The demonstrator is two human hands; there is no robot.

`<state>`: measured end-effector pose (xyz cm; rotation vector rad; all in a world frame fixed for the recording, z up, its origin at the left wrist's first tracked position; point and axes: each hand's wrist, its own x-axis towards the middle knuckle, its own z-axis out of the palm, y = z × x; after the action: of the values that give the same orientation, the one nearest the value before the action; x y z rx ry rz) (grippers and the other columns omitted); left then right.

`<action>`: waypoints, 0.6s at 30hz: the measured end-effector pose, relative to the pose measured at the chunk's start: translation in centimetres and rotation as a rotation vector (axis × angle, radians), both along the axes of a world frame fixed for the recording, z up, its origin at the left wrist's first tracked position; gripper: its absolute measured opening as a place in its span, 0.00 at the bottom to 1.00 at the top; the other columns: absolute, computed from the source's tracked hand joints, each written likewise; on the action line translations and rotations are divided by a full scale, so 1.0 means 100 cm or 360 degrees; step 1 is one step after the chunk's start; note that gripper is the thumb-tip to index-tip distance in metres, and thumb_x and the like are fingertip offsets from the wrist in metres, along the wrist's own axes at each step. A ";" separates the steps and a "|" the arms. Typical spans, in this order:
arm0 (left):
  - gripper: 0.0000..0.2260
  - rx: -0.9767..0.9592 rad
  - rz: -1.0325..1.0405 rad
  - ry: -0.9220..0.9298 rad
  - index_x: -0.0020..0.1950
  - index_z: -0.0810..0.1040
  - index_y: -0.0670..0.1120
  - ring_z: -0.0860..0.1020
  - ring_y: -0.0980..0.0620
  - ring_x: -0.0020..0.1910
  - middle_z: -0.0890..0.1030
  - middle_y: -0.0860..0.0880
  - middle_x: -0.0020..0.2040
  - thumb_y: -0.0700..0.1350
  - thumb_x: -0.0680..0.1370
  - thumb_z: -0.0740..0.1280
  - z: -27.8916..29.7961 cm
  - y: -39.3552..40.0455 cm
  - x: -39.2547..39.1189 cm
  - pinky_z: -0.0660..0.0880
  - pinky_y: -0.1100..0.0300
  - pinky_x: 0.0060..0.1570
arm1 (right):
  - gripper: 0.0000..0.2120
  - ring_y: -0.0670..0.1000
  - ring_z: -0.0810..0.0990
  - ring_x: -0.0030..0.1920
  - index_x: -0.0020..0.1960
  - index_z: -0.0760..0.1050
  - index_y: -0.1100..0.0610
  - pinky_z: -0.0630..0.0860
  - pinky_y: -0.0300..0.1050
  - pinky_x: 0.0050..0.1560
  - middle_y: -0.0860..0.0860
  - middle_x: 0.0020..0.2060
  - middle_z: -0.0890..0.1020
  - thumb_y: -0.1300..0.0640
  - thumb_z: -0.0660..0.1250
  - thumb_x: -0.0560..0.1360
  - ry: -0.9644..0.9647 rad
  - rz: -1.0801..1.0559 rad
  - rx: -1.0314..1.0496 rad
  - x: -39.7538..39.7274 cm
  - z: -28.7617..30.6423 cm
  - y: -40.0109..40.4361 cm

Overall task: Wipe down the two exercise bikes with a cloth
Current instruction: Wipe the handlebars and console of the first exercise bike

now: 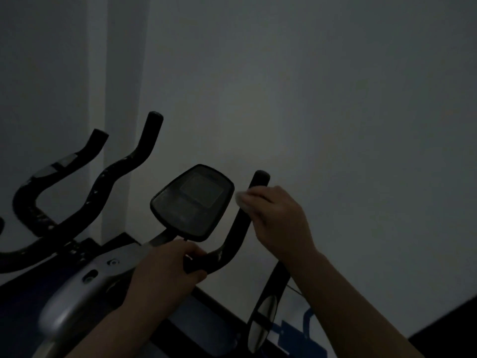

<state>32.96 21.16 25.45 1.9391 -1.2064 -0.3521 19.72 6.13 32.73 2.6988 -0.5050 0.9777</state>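
The room is dim. The near exercise bike has a black console (192, 202) and a black right handlebar (232, 236) that curves upward. My right hand (278, 218) is wrapped around the upper part of that bar and presses a pale cloth (242, 201) against it; only an edge of the cloth shows. My left hand (167, 270) grips the lower bend of the same handlebar, just under the console. The second bike's black handlebars (103, 184) rise at the left.
A plain wall (309, 99) stands close behind the bikes, with a corner at the left. The near bike's silver frame (85, 288) runs down to the lower left. A dark part with a silver oval (265, 316) hangs under my right forearm.
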 end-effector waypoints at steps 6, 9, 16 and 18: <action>0.10 -0.0040 0.0056 0.0074 0.45 0.79 0.60 0.77 0.61 0.45 0.78 0.60 0.44 0.50 0.67 0.74 -0.002 0.002 -0.004 0.75 0.59 0.46 | 0.07 0.56 0.80 0.40 0.46 0.82 0.57 0.78 0.45 0.39 0.52 0.42 0.85 0.64 0.69 0.70 0.0614 0.0042 0.0080 0.016 -0.016 -0.008; 0.11 0.0017 0.0074 0.0028 0.48 0.80 0.59 0.77 0.58 0.46 0.78 0.60 0.45 0.49 0.68 0.73 -0.001 0.002 -0.006 0.74 0.60 0.46 | 0.06 0.42 0.82 0.41 0.48 0.84 0.52 0.73 0.29 0.42 0.45 0.42 0.86 0.52 0.69 0.75 0.0694 0.0152 0.0663 0.013 0.003 -0.001; 0.08 -0.0634 0.0334 0.1078 0.42 0.81 0.46 0.80 0.59 0.41 0.83 0.52 0.41 0.35 0.68 0.73 0.006 0.002 -0.068 0.73 0.69 0.41 | 0.08 0.39 0.82 0.47 0.50 0.84 0.53 0.79 0.39 0.48 0.44 0.46 0.85 0.53 0.75 0.71 0.0678 0.0612 0.0783 0.013 0.043 -0.028; 0.06 -0.0712 0.0493 0.1894 0.46 0.81 0.42 0.81 0.53 0.38 0.84 0.45 0.41 0.36 0.70 0.73 -0.001 -0.007 -0.089 0.75 0.62 0.36 | 0.10 0.42 0.82 0.49 0.51 0.84 0.55 0.79 0.42 0.51 0.47 0.49 0.85 0.55 0.73 0.70 0.0684 0.0839 0.0629 0.009 0.043 -0.033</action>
<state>24.03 20.45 25.40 1.1233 -0.1608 -0.8217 20.59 2.86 37.07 3.3629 0.1262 0.3789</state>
